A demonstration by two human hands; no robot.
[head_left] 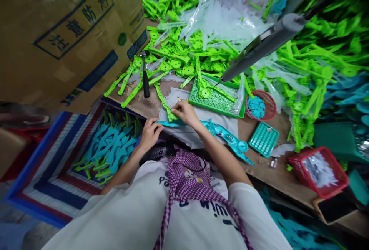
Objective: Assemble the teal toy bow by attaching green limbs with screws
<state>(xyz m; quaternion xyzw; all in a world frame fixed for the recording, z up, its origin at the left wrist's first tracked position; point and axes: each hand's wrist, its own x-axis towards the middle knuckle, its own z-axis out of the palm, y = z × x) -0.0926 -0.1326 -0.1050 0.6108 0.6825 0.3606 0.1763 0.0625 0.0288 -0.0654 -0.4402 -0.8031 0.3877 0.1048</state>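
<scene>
Left hand (150,133) is pinching a smooth teal plastic strip (170,124); right hand (185,111) is resting by a slender lime plastic piece (163,101), grip impossible to tell.

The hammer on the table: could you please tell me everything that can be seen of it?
The hammer has a small, metal-looking head, a slim shaft and a thicker black grip. It lies among bright green parts near the cardboard box, head end farther from the camera. Nobody holds it.
</scene>
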